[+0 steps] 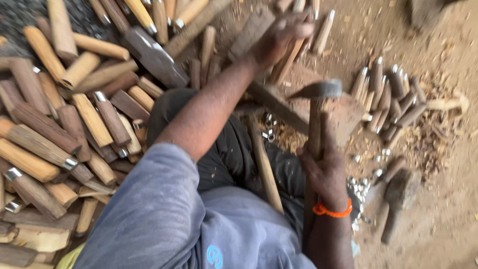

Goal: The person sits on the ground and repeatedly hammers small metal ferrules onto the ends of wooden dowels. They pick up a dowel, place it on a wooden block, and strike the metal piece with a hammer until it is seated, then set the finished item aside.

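- My right hand (pixel 326 172) is wrapped tight around the wooden shaft of a hammer (pixel 316 127), its metal head raised just above my grip and over the wooden block (pixel 343 112), so a blow would fall straight onto the block's top.
- My left hand (pixel 281 35) reaches far forward, its grip closed on a dark wooden handle blank (pixel 251 32) at the edge of the pile, lifted clear of the others.
- The block sits between my two grips, close in front of my knees, within easy reach of both.
- Left of my left grip lies a big heap of wooden handles (pixel 74 109), some with metal ferrules fitted; they lie loose on the ground, in no box or tray.
- Right of the hammer grip, a smaller cluster of ferruled handles (pixel 391 94) lies fanned on the dirt floor (pixel 448 209), kept apart from the big heap.
- Small loose metal rings (pixel 358 189) lie scattered just beside my right wrist, near a second mallet (pixel 396 197).
- I see no container; everything rests on the floor in separate heaps.
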